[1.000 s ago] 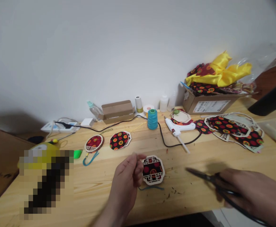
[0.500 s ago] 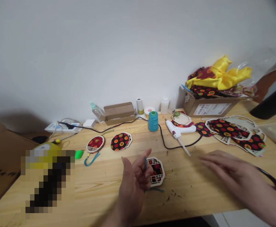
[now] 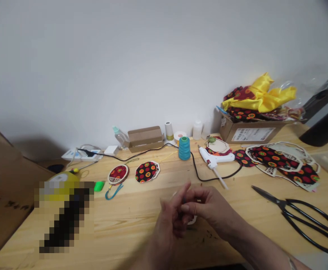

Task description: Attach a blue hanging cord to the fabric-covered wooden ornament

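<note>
Low in the middle of the view, my left hand [image 3: 169, 221] has its fingers curled, and a scrap of blue cord shows between them. My right hand [image 3: 205, 206] meets it from the right, thumb and index finger pinched at the left fingertips; what they grip is too small to make out. Behind both hands lies a patterned piece with a pale cut-out frame [image 3: 192, 220], mostly hidden. Black-handled scissors [image 3: 282, 205] rest on the table to the right. A teal thread spool [image 3: 184, 148] stands beyond the hands, beside a white glue gun [image 3: 214, 157].
A round piece with a blue loop [image 3: 118, 174] and an octagonal patterned piece [image 3: 147, 171] lie left of centre. Patterned pieces [image 3: 276, 159] are piled at the right, before a cardboard box [image 3: 250, 131] of fabric. A black cable [image 3: 199, 173] crosses the table.
My right hand has moved left from near the scissors to meet my left hand, uncovering the scissors. The framed piece is now mostly hidden. The view has shifted slightly.
</note>
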Tool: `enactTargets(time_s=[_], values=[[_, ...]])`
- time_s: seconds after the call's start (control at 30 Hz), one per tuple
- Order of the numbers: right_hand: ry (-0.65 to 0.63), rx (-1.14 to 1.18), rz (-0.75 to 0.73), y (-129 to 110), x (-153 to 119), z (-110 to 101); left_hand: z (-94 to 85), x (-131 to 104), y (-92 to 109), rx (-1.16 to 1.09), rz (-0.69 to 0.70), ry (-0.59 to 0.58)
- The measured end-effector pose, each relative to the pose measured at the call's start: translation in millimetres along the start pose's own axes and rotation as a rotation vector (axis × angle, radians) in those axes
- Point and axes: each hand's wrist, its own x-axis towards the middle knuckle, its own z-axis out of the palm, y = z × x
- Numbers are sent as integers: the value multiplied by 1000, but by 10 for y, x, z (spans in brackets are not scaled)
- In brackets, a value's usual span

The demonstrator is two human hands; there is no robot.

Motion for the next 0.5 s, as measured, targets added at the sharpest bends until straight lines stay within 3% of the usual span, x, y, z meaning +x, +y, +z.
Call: enactTargets(time_s=[0.33,0.5], values=[[234,-169,-123,-91,-62,-24,13,12,28,-39,-66,-94],[223,-180,-94,-131,-53,-17,0,42,2,41,-56,-112]])
